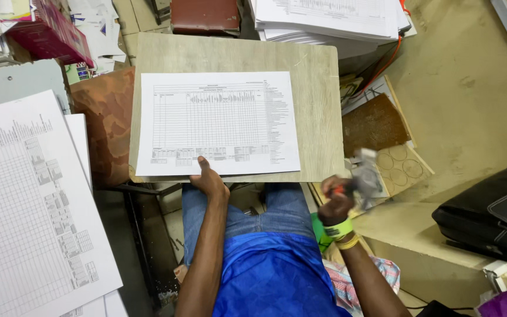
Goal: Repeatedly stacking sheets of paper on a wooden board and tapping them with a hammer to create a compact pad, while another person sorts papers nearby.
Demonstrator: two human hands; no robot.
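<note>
A white printed sheet of paper (218, 123), ruled with a fine table of rows and columns and a block of small text down its right side, lies flat in landscape on a pale wood-grain board, nearer the board's left edge, its near edge close to the board's near rim. A small grey metal tool with an orange-red handle (364, 177), blurred, is gripped upright to the right of the board's near right corner, clear of the sheet and off the board.
</note>
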